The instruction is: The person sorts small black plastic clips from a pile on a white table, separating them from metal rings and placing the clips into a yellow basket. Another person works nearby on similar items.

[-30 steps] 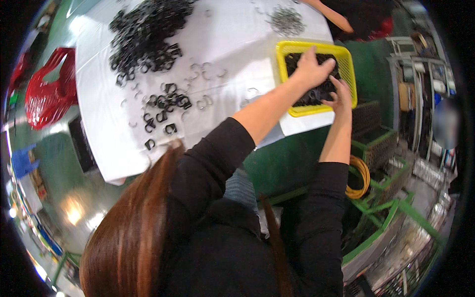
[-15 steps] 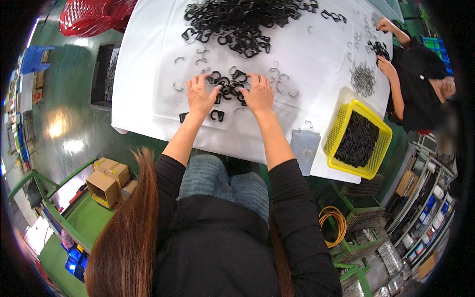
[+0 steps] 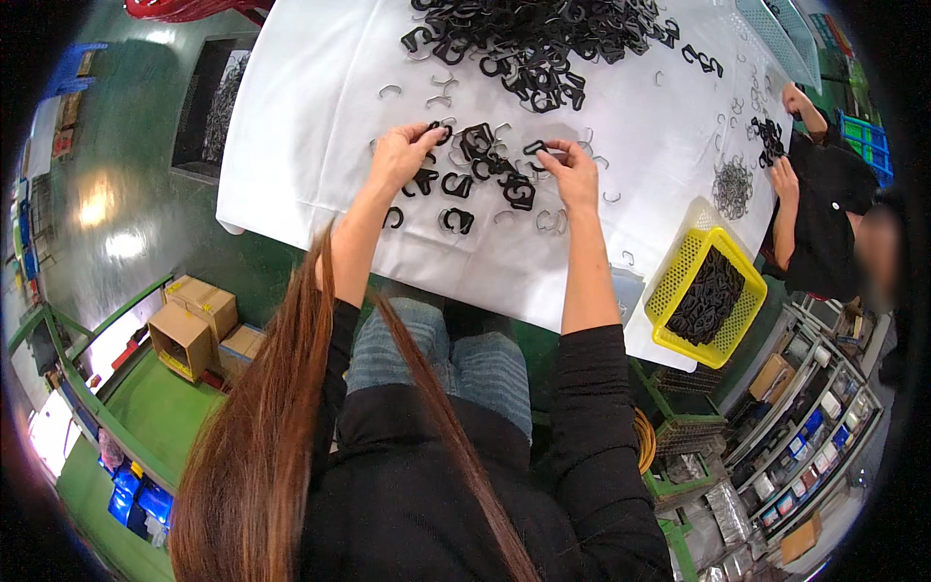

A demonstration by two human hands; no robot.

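Note:
My left hand (image 3: 401, 157) is closed, pinching a black C-shaped clip (image 3: 442, 134) between thumb and fingertips. In my right hand (image 3: 572, 175), thumb and fingers grip another black clip (image 3: 534, 148) at one end. Between my hands lies a small loose cluster of black clips (image 3: 480, 145) on the white-covered table (image 3: 301, 175). Several more sit nearer to me, among them a black clip (image 3: 456, 221). Thin silver C-shaped rings (image 3: 442, 101) are scattered around the cluster. Beyond my hands spreads a large heap of black clips (image 3: 543, 48).
A yellow basket (image 3: 669, 339) of black pieces stands at the table's right edge. Beyond it lie a pile of silver rings (image 3: 732, 189) and a co-worker's hands (image 3: 786, 179) by black clips. A light blue basket (image 3: 795, 48) is far right. Cardboard boxes (image 3: 184, 335) stand lower left.
My hands have moved apart from the cluster, and each now pinches a black clip. The clips between them are more spread out. The whole view has shifted a little.

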